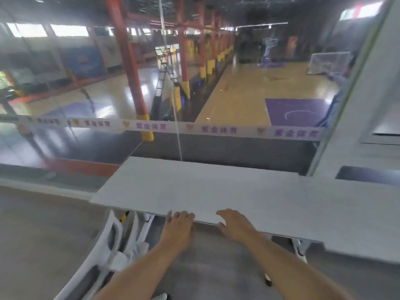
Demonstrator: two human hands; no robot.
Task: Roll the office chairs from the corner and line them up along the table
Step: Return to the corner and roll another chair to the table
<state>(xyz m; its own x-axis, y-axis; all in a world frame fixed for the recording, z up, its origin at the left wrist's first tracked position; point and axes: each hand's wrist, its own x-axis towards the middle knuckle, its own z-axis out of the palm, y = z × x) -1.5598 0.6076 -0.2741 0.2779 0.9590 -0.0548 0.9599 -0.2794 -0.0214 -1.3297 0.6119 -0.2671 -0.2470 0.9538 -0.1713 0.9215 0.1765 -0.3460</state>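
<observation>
Both bare hands, left hand and right hand, rest open-fingered, gripping nothing, on the white table edge at lower centre.

**Desk and white frames at its left end**

Desk: pale grey rectangular top, lying flat and running from the middle of the view out to the right, its far edge sitting close against a glass wall. A second, similar pale slab is adjoining it on the right. White legs are showing beneath the near edge.

White frames: curved white plastic pieces with open cut-outs, standing under and just beside the desk's left near corner and leaning down toward the bottom of the view. Whether these are office chairs cannot be told; no seat or wheels are showing clearly.
</observation>
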